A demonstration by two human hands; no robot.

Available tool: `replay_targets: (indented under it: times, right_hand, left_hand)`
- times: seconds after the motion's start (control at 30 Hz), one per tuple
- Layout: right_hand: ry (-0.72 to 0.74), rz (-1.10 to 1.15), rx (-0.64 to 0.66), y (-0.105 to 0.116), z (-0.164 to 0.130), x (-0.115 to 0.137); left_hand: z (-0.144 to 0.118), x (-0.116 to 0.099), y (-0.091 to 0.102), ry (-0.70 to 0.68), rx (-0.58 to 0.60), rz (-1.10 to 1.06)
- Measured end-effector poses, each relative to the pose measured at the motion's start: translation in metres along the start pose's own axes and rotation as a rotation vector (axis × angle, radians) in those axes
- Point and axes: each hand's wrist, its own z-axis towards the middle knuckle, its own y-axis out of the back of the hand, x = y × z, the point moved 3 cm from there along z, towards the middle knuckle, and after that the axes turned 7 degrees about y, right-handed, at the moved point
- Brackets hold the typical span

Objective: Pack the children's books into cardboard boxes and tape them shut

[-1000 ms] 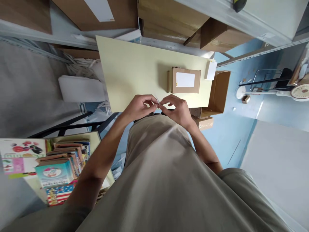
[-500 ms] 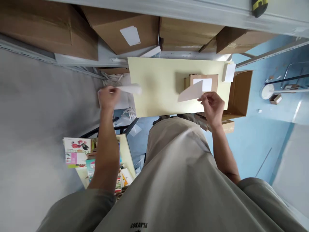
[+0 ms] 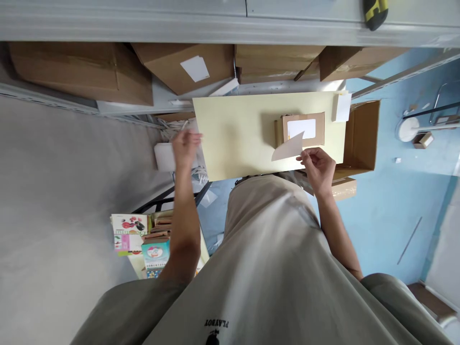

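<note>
My right hand (image 3: 318,167) pinches a corner of a white label (image 3: 288,147), which hangs tilted in front of a small cardboard box (image 3: 318,128). That box lies on the pale yellow tabletop (image 3: 233,134) and has a white label on its top. At the table's left edge is my left hand (image 3: 186,146), slightly blurred, its fingers stretched out and no paper seen in them. Just left of it, lower down, shows a white sheet-like piece (image 3: 165,156); whether it is falling or resting I cannot tell. Crumpled white strips (image 3: 172,129) lie behind that hand.
A stack of white labels (image 3: 342,107) sits at the table's back right corner. An open carton (image 3: 362,139) stands beyond the right edge. Large cardboard boxes (image 3: 194,67) fill the shelf behind. A yellow and black tool (image 3: 375,13) lies up top; booklets (image 3: 156,251) are at lower left.
My left hand has let go of the white paper strip, and its fingers have opened out. My right hand still holds the label, now slightly lower. The view has shifted a little.
</note>
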Motion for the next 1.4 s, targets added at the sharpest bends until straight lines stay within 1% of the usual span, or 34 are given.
replay_targets:
  times: [0.03, 0.07, 0.13, 0.17, 0.23, 0.3, 0.37, 0.43, 0.5, 0.57, 0.63, 0.77, 0.83, 0.9, 1.03, 1.1, 1.2, 1.27, 1.33, 1.4]
  right_hand:
    - [0.013, -0.009, 0.016, -0.001, 0.001, 0.001]
    - [0.038, -0.023, 0.035, -0.002, 0.003, 0.002]
    - [0.122, -0.076, 0.078, -0.006, 0.006, 0.006]
    - [0.178, -0.110, 0.101, -0.009, 0.007, 0.008]
    - [0.287, -0.181, 0.156, -0.017, 0.008, 0.012]
    - [0.366, -0.241, 0.224, -0.026, 0.008, 0.013]
    - [0.415, -0.291, 0.301, -0.031, 0.008, 0.011]
    - [0.453, -0.321, 0.386, -0.032, 0.009, 0.005]
    - [0.479, -0.311, 0.479, -0.026, 0.013, -0.005]
    - [0.482, -0.257, 0.542, -0.014, 0.020, -0.018]
    - [0.434, -0.184, 0.534, 0.004, 0.032, -0.034]
    - [0.236, -0.073, 0.361, 0.044, 0.066, -0.072]
    - [0.155, -0.029, 0.298, 0.061, 0.084, -0.092]
    - [0.083, 0.022, 0.296, 0.073, 0.098, -0.111]
    - [-0.025, 0.143, 0.402, 0.082, 0.115, -0.142]
    - [-0.029, 0.184, 0.422, 0.085, 0.119, -0.147]
    - [0.055, 0.172, 0.428, 0.090, 0.117, -0.138]
    - [0.175, 0.138, 0.508, 0.091, 0.108, -0.125]
    - [0.314, 0.107, 0.631, 0.092, 0.097, -0.112]
    - [0.413, 0.082, 0.712, 0.092, 0.089, -0.107]
  left_hand:
    - [-0.018, -0.001, -0.028, 0.052, 0.051, -0.110]
    - [-0.038, -0.007, -0.056, 0.064, 0.145, -0.225]
    - [-0.081, -0.028, -0.106, 0.011, 0.335, -0.405]
    - [-0.100, -0.040, -0.126, -0.013, 0.400, -0.471]
    - [-0.132, -0.062, -0.155, -0.013, 0.473, -0.578]
    - [-0.149, -0.076, -0.172, 0.028, 0.476, -0.629]
    - [-0.152, -0.080, -0.181, 0.057, 0.410, -0.628]
    - [-0.148, -0.078, -0.186, 0.067, 0.321, -0.613]
    - [-0.143, -0.073, -0.191, 0.071, 0.261, -0.611]
    - [-0.140, -0.069, -0.198, 0.072, 0.239, -0.626]
    - [-0.141, -0.068, -0.206, 0.073, 0.236, -0.641]
    - [-0.149, -0.075, -0.227, 0.103, 0.245, -0.627]
    - [-0.154, -0.081, -0.239, 0.121, 0.244, -0.609]
    - [-0.158, -0.088, -0.249, 0.138, 0.235, -0.585]
    - [-0.161, -0.099, -0.269, 0.155, 0.211, -0.475]
    - [-0.159, -0.099, -0.279, 0.157, 0.199, -0.418]
    - [-0.155, -0.089, -0.292, 0.167, 0.154, -0.363]
    - [-0.152, -0.079, -0.298, 0.186, 0.110, -0.338]
    - [-0.151, -0.068, -0.302, 0.206, 0.078, -0.316]
    - [-0.150, -0.059, -0.302, 0.209, 0.059, -0.295]
